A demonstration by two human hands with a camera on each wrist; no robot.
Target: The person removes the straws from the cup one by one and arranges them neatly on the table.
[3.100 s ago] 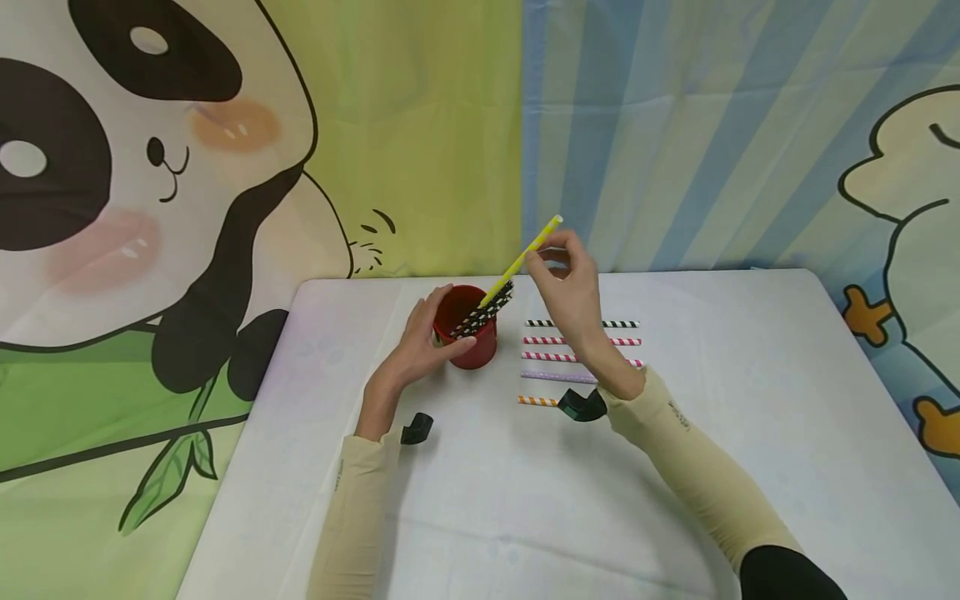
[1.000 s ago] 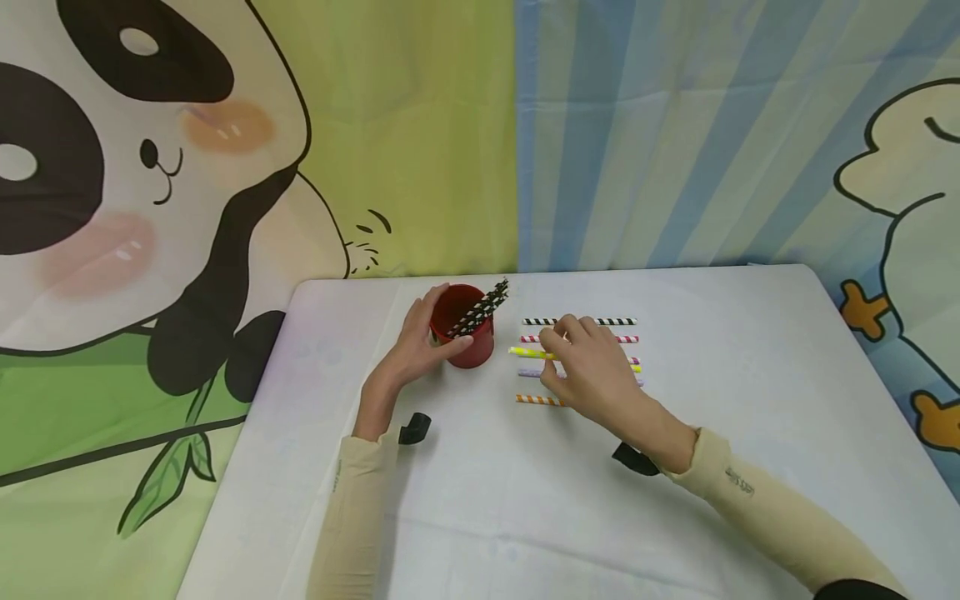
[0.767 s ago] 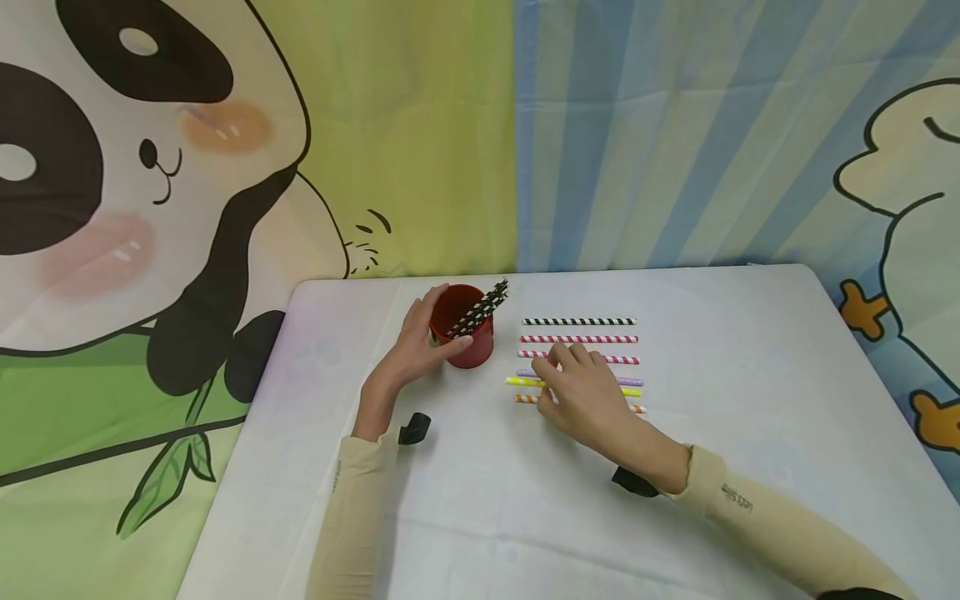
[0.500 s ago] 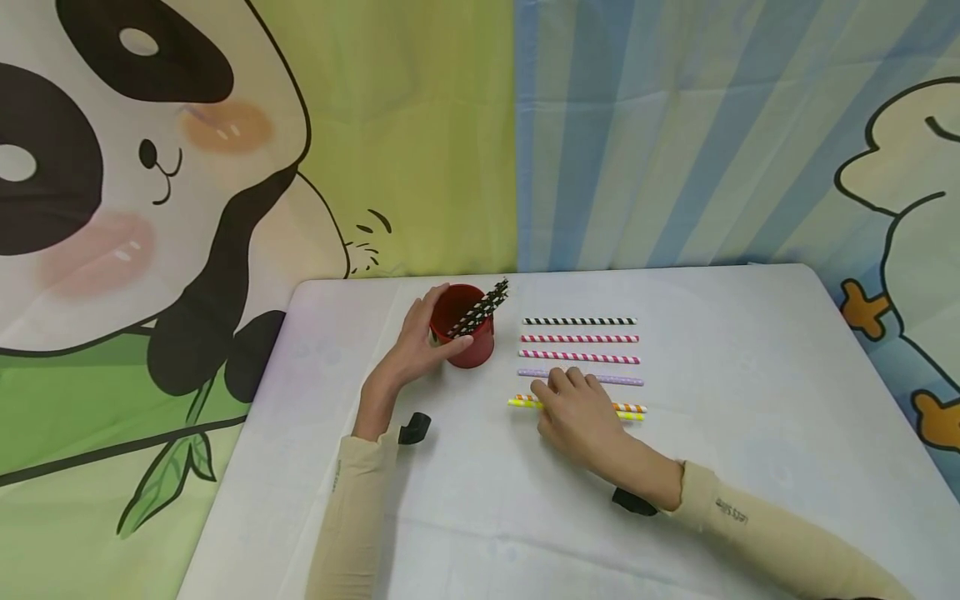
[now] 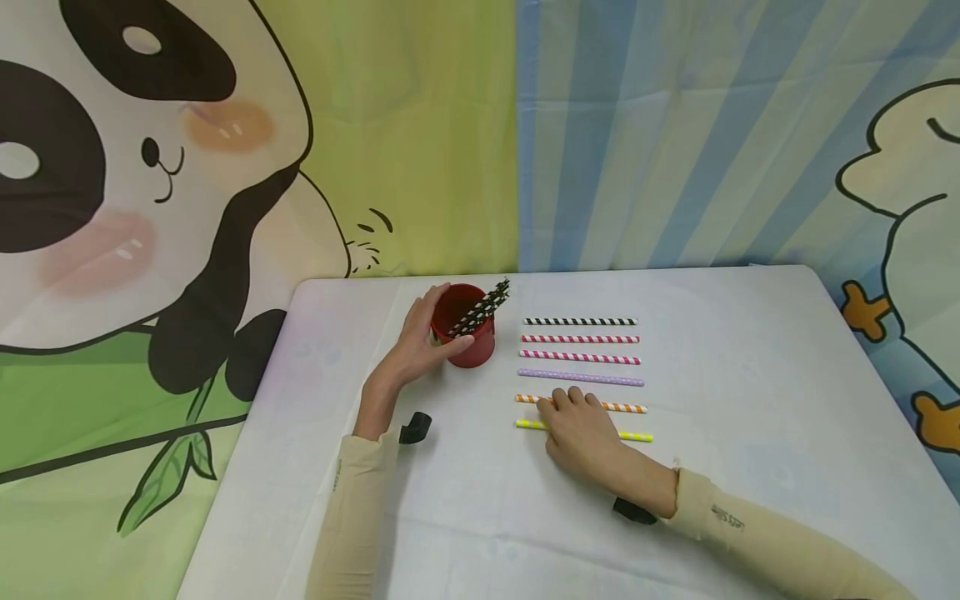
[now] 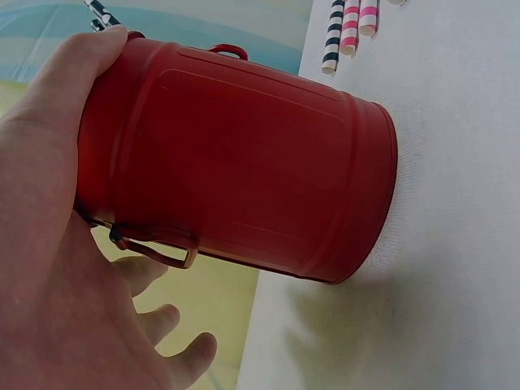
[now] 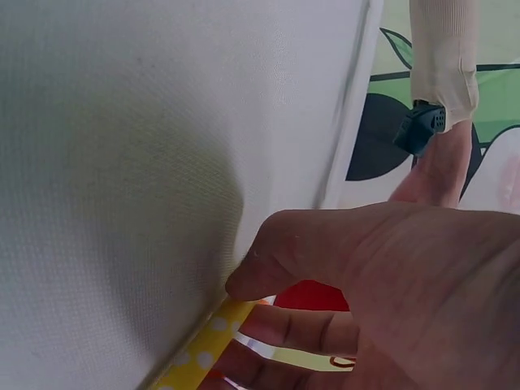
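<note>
My left hand (image 5: 414, 348) holds the red metal bucket (image 5: 476, 350) at its rim, thumb on the near side and fingers round the far left. Inside it several black straws with white marks (image 5: 480, 310) lean to the right. My right hand (image 5: 588, 442) pinches a yellow paper straw with white dots (image 7: 203, 349) low at the table; its middle is hidden under the fingers. Just beyond lies an orange-striped straw (image 5: 628, 408), partly covered by the fingers. In the left wrist view the bucket's side and a wire handle (image 6: 154, 246) show.
Farther back, roughly parallel, lie a purple straw (image 5: 581, 377), two pink-striped straws (image 5: 581, 339) and a black-striped straw (image 5: 580, 321). The white-covered table (image 5: 750, 400) ends at a curtain printed with a panda (image 5: 225, 150).
My right hand took the yellow straw out of the bucket, then brought it down and toward me, past the other straws, to the near side of the orange one. The left hand stayed at the bucket.
</note>
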